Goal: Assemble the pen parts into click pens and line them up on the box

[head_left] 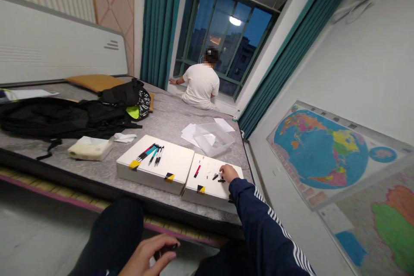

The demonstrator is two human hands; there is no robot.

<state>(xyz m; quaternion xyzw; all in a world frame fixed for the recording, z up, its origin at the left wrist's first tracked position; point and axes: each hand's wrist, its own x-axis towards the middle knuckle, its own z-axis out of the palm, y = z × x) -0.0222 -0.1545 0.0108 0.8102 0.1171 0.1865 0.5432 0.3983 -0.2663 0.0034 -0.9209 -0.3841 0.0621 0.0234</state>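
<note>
The left hand, below the front edge of the bed, has its grip closed around a dark piece. Over the right half of the right-hand white box, the right hand bends its fingers down beside small black parts; whether its grip has anything, I cannot tell. A red part lies nearer that box's left edge. Pens fan out toward the front left corner of the other white box, just beside it
</note>
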